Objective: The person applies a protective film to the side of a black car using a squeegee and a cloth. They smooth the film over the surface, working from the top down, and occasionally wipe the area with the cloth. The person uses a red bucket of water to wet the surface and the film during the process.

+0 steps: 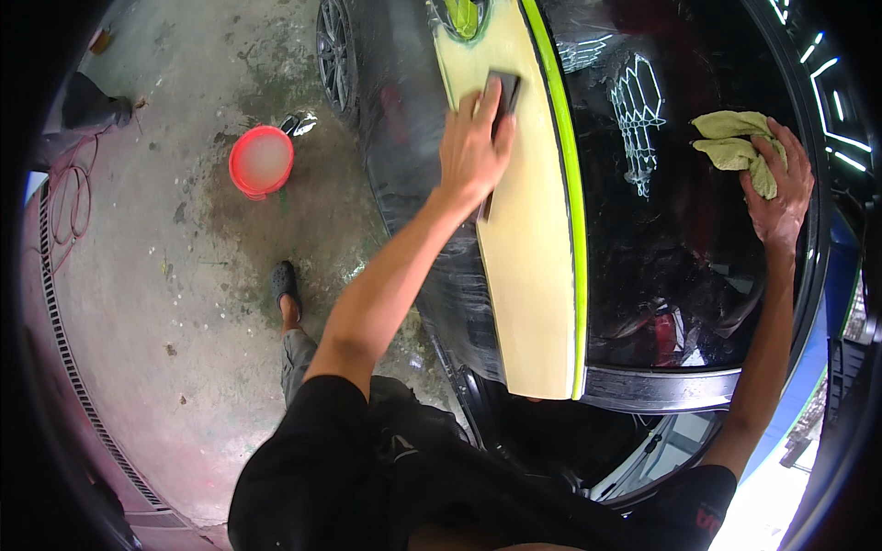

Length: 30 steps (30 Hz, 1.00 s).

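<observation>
My left hand (471, 151) is wrapped over a long dark sanding block (504, 92), pressing it against a cream-coloured car body panel (533, 275). Most of the block's middle lies hidden under the palm. Bright green tape (568, 174) runs along the panel's right edge, and a patch of green (462, 16) shows in a recess at its far end. Over on the right, my right hand (779, 188) grips a folded yellow-green cloth (735, 138), resting on a glossy black surface (671, 239) of the car.
A red bucket (231, 167) of cloudy liquid stands on the wet concrete floor (184, 303) at left. Dark sheeting (395, 119) covers the car's side by the wheel (336, 55). A red hose (69, 207) and a floor drain grate (69, 354) lie farther left.
</observation>
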{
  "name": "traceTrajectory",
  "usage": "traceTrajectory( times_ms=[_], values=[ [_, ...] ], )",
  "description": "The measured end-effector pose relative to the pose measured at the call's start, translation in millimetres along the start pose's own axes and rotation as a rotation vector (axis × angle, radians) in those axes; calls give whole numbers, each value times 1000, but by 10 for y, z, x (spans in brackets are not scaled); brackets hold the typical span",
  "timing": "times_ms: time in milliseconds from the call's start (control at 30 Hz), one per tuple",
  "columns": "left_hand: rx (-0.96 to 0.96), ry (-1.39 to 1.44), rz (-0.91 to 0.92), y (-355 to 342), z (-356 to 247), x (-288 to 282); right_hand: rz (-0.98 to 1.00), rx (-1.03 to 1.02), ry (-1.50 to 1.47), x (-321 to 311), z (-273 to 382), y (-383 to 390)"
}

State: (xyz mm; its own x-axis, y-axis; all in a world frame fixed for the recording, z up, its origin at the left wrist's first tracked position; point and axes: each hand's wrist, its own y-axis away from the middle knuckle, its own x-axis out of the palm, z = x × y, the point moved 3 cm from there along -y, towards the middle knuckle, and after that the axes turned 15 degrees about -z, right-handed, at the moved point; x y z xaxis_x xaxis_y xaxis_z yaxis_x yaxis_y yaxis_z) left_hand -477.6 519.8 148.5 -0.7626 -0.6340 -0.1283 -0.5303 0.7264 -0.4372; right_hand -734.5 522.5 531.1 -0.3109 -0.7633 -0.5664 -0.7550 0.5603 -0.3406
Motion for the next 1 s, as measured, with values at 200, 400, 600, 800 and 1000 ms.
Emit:
traceTrajectory(
  times_ms=[200,400,600,800,1000],
  values=[
    [-117,-58,-19,-998,-75,210,-26,-12,-50,6,75,-26],
    [-117,-59,-6,-782,-200,234,-14,18,-39,3,72,-23],
    [-156,-54,-19,-1049,-245,242,-5,28,-38,-22,88,-21],
    [-185,-12,10,-875,-263,190,-6,23,-44,-13,87,4],
    [-184,-22,93,-386,-424,57,-22,26,-45,9,76,23]
  ],
)
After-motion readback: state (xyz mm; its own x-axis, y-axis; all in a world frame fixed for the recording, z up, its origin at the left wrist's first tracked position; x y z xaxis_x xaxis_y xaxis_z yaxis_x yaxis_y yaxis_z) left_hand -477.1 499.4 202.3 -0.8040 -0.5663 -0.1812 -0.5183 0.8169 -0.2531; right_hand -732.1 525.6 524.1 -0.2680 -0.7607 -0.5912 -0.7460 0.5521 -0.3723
